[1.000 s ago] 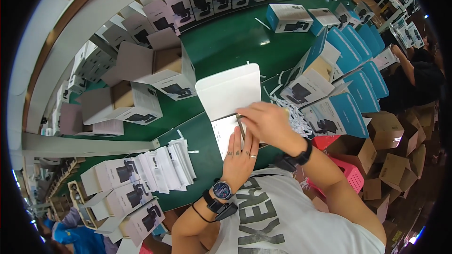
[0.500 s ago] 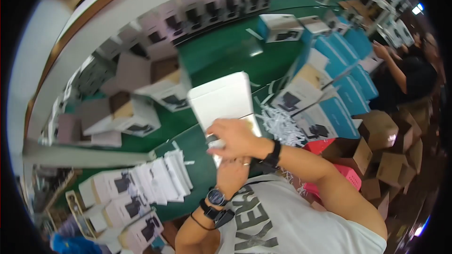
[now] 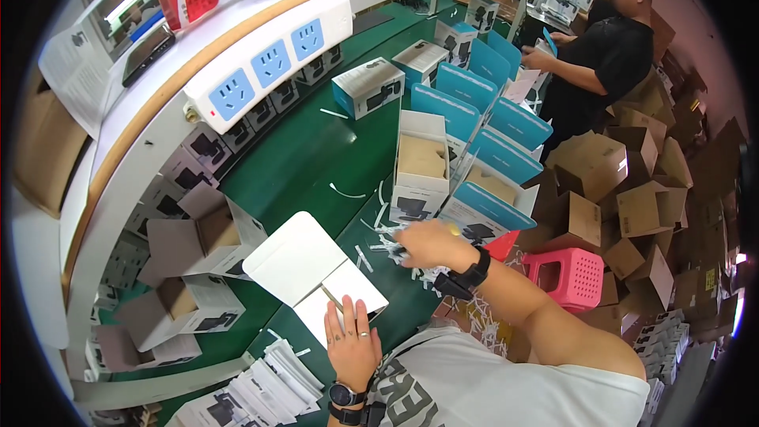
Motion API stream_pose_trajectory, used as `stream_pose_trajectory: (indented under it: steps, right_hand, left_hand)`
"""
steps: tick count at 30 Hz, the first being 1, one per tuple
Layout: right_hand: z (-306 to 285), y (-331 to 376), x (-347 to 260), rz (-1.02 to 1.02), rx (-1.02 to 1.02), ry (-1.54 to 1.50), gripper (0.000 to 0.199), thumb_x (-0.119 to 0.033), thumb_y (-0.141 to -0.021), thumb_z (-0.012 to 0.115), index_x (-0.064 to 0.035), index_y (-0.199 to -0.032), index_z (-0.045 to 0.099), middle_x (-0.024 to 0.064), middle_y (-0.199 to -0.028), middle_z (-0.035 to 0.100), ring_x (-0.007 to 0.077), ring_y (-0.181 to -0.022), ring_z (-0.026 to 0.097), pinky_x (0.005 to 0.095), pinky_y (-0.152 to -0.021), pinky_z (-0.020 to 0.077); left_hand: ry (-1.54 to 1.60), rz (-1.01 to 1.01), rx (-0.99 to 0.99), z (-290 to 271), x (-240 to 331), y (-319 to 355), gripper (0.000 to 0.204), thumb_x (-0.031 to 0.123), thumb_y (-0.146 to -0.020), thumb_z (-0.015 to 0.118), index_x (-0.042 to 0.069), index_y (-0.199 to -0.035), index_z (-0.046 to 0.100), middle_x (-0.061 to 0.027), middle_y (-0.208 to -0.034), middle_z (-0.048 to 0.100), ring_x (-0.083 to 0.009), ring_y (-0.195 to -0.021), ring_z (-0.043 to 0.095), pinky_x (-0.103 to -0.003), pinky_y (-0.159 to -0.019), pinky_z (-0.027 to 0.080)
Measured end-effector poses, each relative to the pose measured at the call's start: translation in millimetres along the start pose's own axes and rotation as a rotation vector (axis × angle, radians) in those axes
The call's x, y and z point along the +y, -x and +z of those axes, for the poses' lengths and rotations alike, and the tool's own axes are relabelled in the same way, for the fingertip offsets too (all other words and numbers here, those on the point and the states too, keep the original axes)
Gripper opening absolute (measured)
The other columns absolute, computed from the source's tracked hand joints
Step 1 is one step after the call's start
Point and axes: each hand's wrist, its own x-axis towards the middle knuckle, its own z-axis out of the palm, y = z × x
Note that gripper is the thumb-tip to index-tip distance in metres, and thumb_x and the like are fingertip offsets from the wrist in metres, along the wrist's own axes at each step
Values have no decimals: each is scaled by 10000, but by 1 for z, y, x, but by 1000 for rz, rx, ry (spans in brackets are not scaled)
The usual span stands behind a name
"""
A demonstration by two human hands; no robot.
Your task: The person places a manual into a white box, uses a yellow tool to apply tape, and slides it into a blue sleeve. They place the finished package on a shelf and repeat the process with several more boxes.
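An open white carton [image 3: 304, 265] lies on the green bench in front of me, its lid flap folded back to the left. My left hand [image 3: 352, 341] rests flat on the carton's near flap with fingers spread, a watch on the wrist. My right hand [image 3: 427, 243], with a black wristband, reaches right over a heap of small white strips [image 3: 386, 239]. Its fingers curl down into the heap, and I cannot tell whether they grip a strip.
Open white-and-blue product boxes [image 3: 421, 166] stand right of the strips, with more open boxes [image 3: 202, 241] at left. Leaflet stacks [image 3: 273, 379] lie near my left arm. A power strip [image 3: 269, 55] sits on the raised shelf. Another person [image 3: 605, 55] works at far right among brown cartons [image 3: 601, 166]. A pink stool [image 3: 565, 277] stands below.
My right hand has left the white carton and moved right to the heap of strips. My left hand stays on the carton. The view has swung upward.
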Motion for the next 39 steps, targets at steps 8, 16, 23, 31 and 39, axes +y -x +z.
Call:
stream_pose_trajectory:
  steps: [8, 16, 23, 31, 39]
  right_hand:
    - [17, -35, -52, 42, -133, -1545, 433, -426, -1016, 640, -47, -1224, 657, 13, -934, 709, 43, -659, 426, 212, -606, 380]
    - [28, 52, -34, -145, -222, -927, 471, -142, -826, 865, -81, -1263, 701, -9, -854, 607, 91, -707, 521, 257, -639, 424]
    - [49, 50, -30, -470, 20, -656, 621, -131, -765, 892, -73, -1348, 686, 41, -873, 597, 169, -700, 532, 287, -633, 443]
    - [87, 72, -31, -434, 229, -548, 600, -149, -745, 903, -113, -1316, 724, 52, -923, 540, 184, -712, 527, 308, -620, 450]
    - [94, 69, -26, -514, 367, -415, 541, -148, -758, 888, -119, -1277, 738, 93, -1198, 640, 182, -712, 552, 302, -578, 467]
  left_hand:
    - [247, -47, -71, -28, -12, -12, 711, 257, -858, 770, 18, -1476, 515, -220, -1575, 436, -491, -1430, 405, -585, -1174, 348]
    - [882, -327, 372, 10, -30, 42, 658, 265, -782, 893, 71, -1356, 635, -201, -1534, 489, -437, -1458, 402, -570, -1194, 368]
    - [1180, -493, 752, 2, -24, 31, 610, 96, -690, 954, 90, -1252, 719, -168, -1485, 554, -407, -1460, 436, -532, -1170, 436]
    - [637, -296, 485, 18, -50, 46, 537, 82, -695, 936, 89, -1199, 750, -158, -1463, 572, -415, -1368, 542, -487, -1097, 525]
    - [386, -134, 252, 2, -59, 46, 678, 297, -745, 907, 132, -1355, 658, -176, -1542, 495, -445, -1436, 446, -571, -1138, 429]
